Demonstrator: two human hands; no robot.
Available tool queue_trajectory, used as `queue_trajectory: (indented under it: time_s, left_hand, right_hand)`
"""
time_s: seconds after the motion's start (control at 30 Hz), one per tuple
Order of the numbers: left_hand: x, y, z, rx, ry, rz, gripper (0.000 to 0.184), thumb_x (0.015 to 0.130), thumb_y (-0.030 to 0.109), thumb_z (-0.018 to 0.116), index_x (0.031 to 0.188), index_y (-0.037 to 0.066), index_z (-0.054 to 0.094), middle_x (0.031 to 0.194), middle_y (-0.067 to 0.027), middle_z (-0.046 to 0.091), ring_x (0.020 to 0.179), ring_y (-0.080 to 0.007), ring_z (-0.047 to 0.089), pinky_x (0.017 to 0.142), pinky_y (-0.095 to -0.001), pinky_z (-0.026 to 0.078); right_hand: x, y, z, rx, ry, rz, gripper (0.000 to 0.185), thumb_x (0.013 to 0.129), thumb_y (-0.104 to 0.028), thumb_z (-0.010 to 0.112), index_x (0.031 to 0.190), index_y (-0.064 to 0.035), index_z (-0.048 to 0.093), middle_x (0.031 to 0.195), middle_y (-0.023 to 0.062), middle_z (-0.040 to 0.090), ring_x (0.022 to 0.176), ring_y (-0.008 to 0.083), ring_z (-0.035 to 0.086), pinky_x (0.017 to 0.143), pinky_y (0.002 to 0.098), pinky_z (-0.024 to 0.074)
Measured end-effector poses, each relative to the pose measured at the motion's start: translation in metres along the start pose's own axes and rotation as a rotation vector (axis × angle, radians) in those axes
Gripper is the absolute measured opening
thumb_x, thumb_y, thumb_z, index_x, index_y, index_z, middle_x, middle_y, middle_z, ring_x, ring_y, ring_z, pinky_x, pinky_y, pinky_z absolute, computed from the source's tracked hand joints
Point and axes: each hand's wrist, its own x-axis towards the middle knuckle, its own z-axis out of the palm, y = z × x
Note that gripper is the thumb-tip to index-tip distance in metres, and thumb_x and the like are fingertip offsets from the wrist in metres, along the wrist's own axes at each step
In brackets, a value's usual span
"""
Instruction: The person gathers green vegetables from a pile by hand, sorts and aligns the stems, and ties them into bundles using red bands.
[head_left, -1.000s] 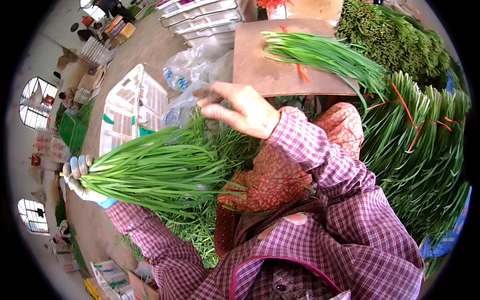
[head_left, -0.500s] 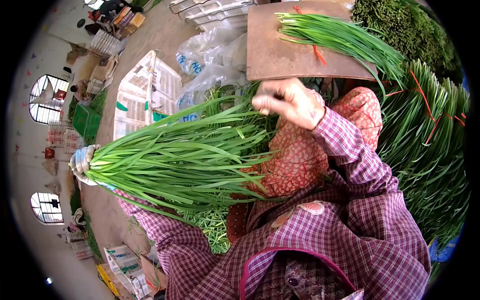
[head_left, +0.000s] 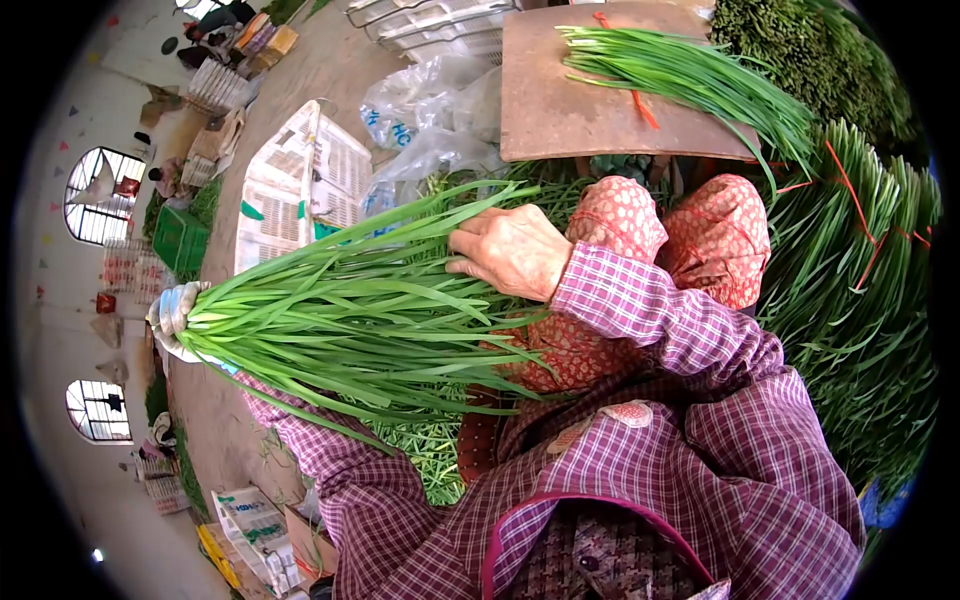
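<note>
My left hand [head_left: 174, 316], in a pale glove with blue patches, is closed around the light base of a loose bunch of garlic chives [head_left: 340, 310]. The long green leaves fan out to the right across my lap. My bare right hand [head_left: 515, 250] is at the upper leaf ends, its fingers curled together on some leaves; its fingertips are partly hidden. Beyond it, a bundle of garlic chives [head_left: 680, 85] lies on a brown board [head_left: 545, 110], with a red tie [head_left: 643, 108] under it.
Tied bundles of chives [head_left: 850, 260] are stacked at the right, beside a dark green leafy heap [head_left: 820, 60]. A white plastic crate [head_left: 285, 190] and clear plastic bags [head_left: 440, 110] stand ahead. Loose leaves [head_left: 430, 455] lie beneath the held bunch. A green crate [head_left: 180, 240] is farther left.
My right hand has come down and left from above my knee onto the upper leaves of the bunch. My left hand keeps its hold on the base.
</note>
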Motion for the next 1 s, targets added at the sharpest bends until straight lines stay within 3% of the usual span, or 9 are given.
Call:
queue_trajectory:
  time_s: [0.17, 0.27, 0.3, 0.4, 0.57, 0.67, 0.77, 0.87, 1.0]
  left_hand:
    - [-0.011, 0.014, -0.025, 0.16, 0.39, 0.118, 0.013, 0.086, 0.008, 0.057, 0.076, 0.014, 0.051, 0.063, 0.0065, 0.044, 0.061, -0.0096, 0.048, 0.072, -0.0316, 0.045]
    - [-0.016, 0.009, -0.042, 0.29, 0.553, 0.146, 0.015, 0.088, 0.013, 0.056, 0.075, 0.01, 0.049, 0.067, 0.0017, 0.047, 0.066, -0.0144, 0.05, 0.071, -0.0318, 0.047]
    - [-0.016, -0.013, -0.027, 0.623, 0.746, 0.23, 0.016, 0.091, 0.017, 0.053, 0.078, 0.008, 0.049, 0.072, -0.0024, 0.05, 0.07, -0.0171, 0.052, 0.073, -0.0338, 0.048]
    - [-0.014, -0.026, -0.021, 0.691, 0.771, 0.115, 0.021, 0.095, 0.02, 0.048, 0.079, 0.007, 0.049, 0.075, -0.0057, 0.051, 0.074, -0.0202, 0.053, 0.075, -0.0359, 0.048]
    - [-0.027, 0.004, -0.063, 1.031, 0.855, 0.141, 0.025, 0.096, 0.022, 0.045, 0.086, 0.001, 0.052, 0.085, -0.0108, 0.058, 0.084, -0.0228, 0.058, 0.081, -0.0378, 0.05]
    - [-0.033, 0.027, -0.071, 0.852, 0.924, 0.036, 0.026, 0.097, 0.023, 0.044, 0.089, 0.001, 0.054, 0.089, -0.0115, 0.06, 0.087, -0.023, 0.059, 0.083, -0.0378, 0.051]
    - [-0.038, 0.045, -0.09, 0.968, 0.913, 0.113, 0.021, 0.094, 0.018, 0.045, 0.091, 0.002, 0.056, 0.093, -0.013, 0.062, 0.091, -0.026, 0.06, 0.086, -0.0405, 0.05]
    - [-0.023, 0.052, -0.099, 0.725, 1.041, 0.206, 0.017, 0.093, 0.017, 0.048, 0.09, 0.003, 0.057, 0.091, -0.0114, 0.061, 0.09, -0.0254, 0.06, 0.086, -0.0396, 0.05]
    - [-0.008, 0.045, -0.083, 0.776, 1.071, 0.188, 0.018, 0.091, 0.019, 0.052, 0.091, 0.002, 0.057, 0.089, -0.0126, 0.059, 0.085, -0.025, 0.058, 0.082, -0.038, 0.049]
  right_hand:
    - [0.005, 0.006, 0.006, 0.266, 0.117, -0.034, 0.016, 0.088, -0.02, 0.057, 0.088, -0.0039, 0.06, 0.075, 0.0123, 0.061, 0.076, 0.0288, 0.063, 0.065, 0.039, 0.051]
    - [0.011, 0.008, 0.016, 0.737, 0.208, 0.245, 0.034, 0.091, -0.024, 0.054, 0.109, 0.0033, 0.062, 0.067, 0.0169, 0.06, 0.066, 0.0233, 0.062, 0.069, 0.0365, 0.0496]
    - [0.013, 0.01, 0.012, 0.784, 0.154, 0.306, 0.045, 0.092, -0.029, 0.052, 0.119, 0.0067, 0.056, 0.071, 0.0181, 0.063, 0.069, 0.0182, 0.061, 0.071, 0.0335, 0.0485]
    - [0.018, -0.001, -0.001, 0.945, 0.196, 0.428, 0.048, 0.092, -0.03, 0.049, 0.119, 0.0087, 0.055, 0.088, 0.0177, 0.068, 0.08, 0.0213, 0.063, 0.078, 0.0316, 0.0481]
    - [-0.002, 0.068, -0.009, 1.46, 0.483, 0.443, 0.03, 0.094, -0.031, 0.043, 0.086, -0.0086, 0.06, 0.061, -0.0029, 0.049, 0.05, 0.0115, 0.044, 0.049, 0.025, 0.0397]
    - [-0.024, 0.085, -0.037, 1.083, 0.292, 0.524, 0.034, 0.096, -0.035, 0.05, 0.104, -0.0033, 0.06, 0.068, -0.0014, 0.055, 0.057, 0.0111, 0.049, 0.055, 0.0253, 0.0425]
    - [-0.031, 0.074, -0.049, 0.634, -0.105, 0.364, 0.057, 0.093, -0.034, 0.059, 0.134, 0.0014, 0.042, 0.1, 0.0121, 0.065, 0.095, 0.0203, 0.061, 0.081, 0.0348, 0.0497]
    - [-0.025, 0.082, -0.058, 0.043, -0.141, 0.25, 0.061, 0.088, -0.047, 0.058, 0.129, -0.0026, 0.049, 0.108, 0.0192, 0.065, 0.104, 0.0346, 0.06, 0.089, 0.04, 0.0472]
    - [-0.007, 0.064, -0.076, 0.157, 0.063, 0.336, 0.052, 0.09, -0.048, 0.053, 0.12, -0.0049, 0.059, 0.11, 0.0183, 0.065, 0.102, 0.0325, 0.062, 0.089, 0.0391, 0.0479]
